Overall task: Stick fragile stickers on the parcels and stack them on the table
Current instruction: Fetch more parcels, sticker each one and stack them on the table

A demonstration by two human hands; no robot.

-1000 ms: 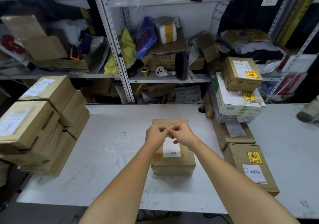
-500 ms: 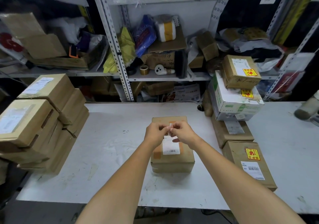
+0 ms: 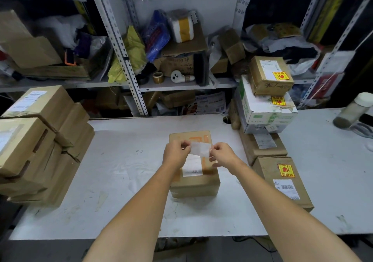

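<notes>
A person's left hand (image 3: 175,155) and right hand (image 3: 224,156) pinch opposite edges of a pale slip (image 3: 200,149) between thumb and fingers (image 3: 214,150). They hold it taut just above a brown parcel (image 3: 194,188) that lies directly beneath the fingers on the white tabletop (image 3: 125,173). No print shows on the slip's near side, so it cannot be told whether it is a fragile sticker seen from behind or its backing. The step in hand looks to be readying a sticker for this parcel. The next move likely calls for lowering it flat onto bare cardboard beside the white label (image 3: 192,167) and pressing it down. Right of the fingers lie parcels already stickered (image 3: 282,183); to the left, a pile (image 3: 40,140) awaits.
</notes>
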